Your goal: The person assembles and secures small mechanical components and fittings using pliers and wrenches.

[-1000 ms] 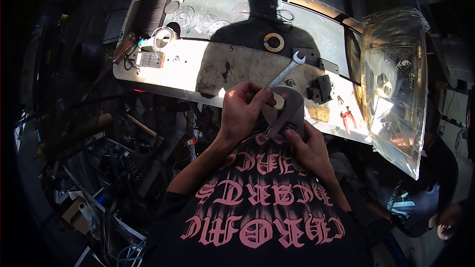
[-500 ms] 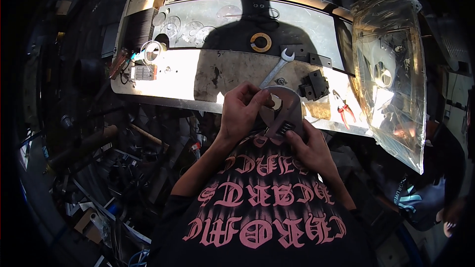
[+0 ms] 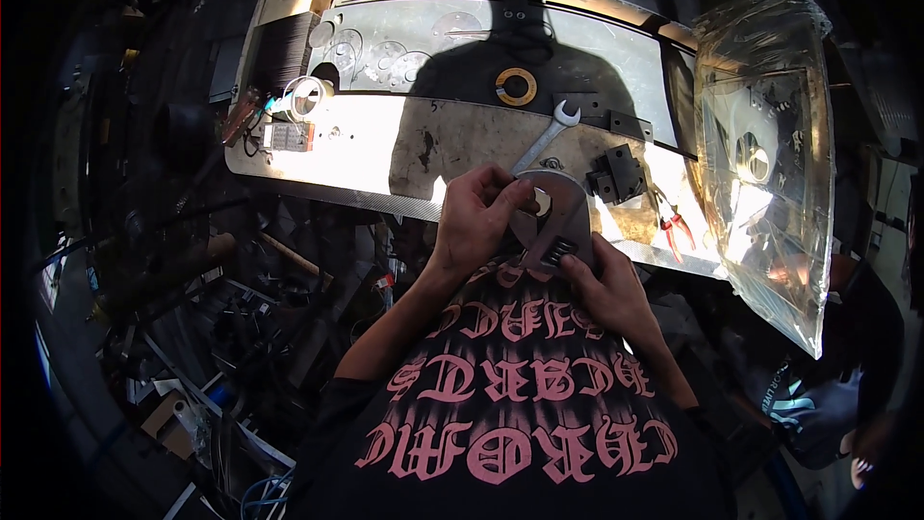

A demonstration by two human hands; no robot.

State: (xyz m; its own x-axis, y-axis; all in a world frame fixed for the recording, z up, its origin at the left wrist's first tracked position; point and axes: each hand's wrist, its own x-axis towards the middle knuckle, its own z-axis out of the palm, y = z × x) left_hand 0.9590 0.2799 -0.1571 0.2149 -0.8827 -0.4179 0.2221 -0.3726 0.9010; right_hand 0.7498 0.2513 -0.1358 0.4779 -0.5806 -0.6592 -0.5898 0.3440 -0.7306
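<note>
Grey metal plate (image 3: 570,207) is around the middle of the frame, in front of the bench's (image 3: 462,135) near edge, with both hands on it. Long axis runs pretty much up and down, rounded end pointing at the top of the frame, slotted end at the bottom. Left hand (image 3: 474,217) has its grip pinched on the upper left edge by the hole, right hand (image 3: 616,291) is grasping the lower right, thumb by the slots. Wrench (image 3: 543,142) above slants to the upper right, pliers (image 3: 684,226) lie off right.
</note>
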